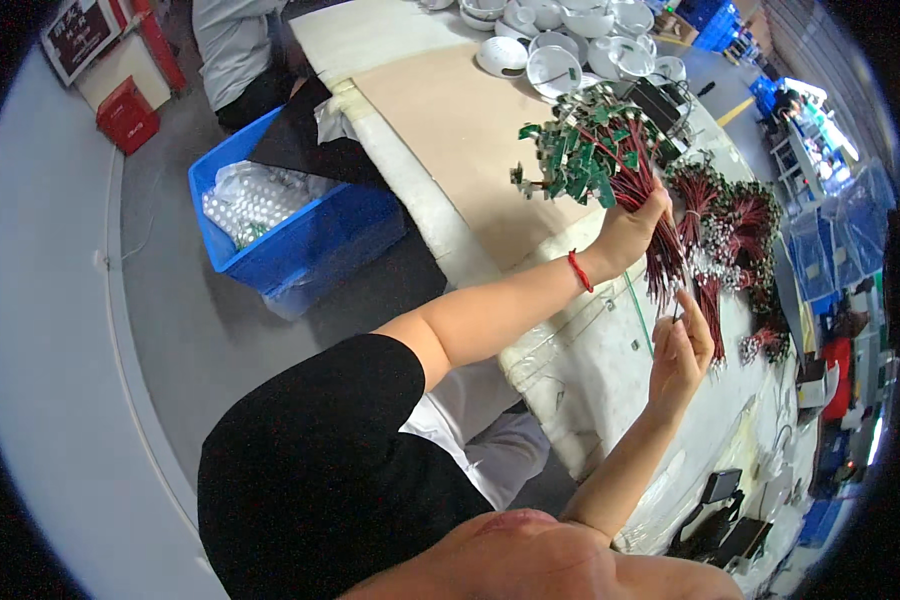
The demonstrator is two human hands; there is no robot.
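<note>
My left hand (pixel 632 232), with a red cord at the wrist, is closed round a bundle of dark red wires (pixel 630 186). Small green circuit boards (pixel 582 150) fan out at the bundle's upper end. White-tipped wire ends (pixel 664 284) hang below my fist. Just under these ends is my right hand (pixel 682 358), its fingers curled and nearly together. Something thin and dark shows between its fingertips, too small to name. More tied bundles of red wires (pixel 745 222) lie on the table to the right of my hands.
White round bowl-shaped parts (pixel 555 68) crowd the far end of the white-covered table (pixel 590 385). On the left, a blue bin (pixel 300 240) holding bubble-like packing stands on the floor. Black devices (pixel 720 487) lie at the near right. Another person (pixel 235 55) is at the far left.
</note>
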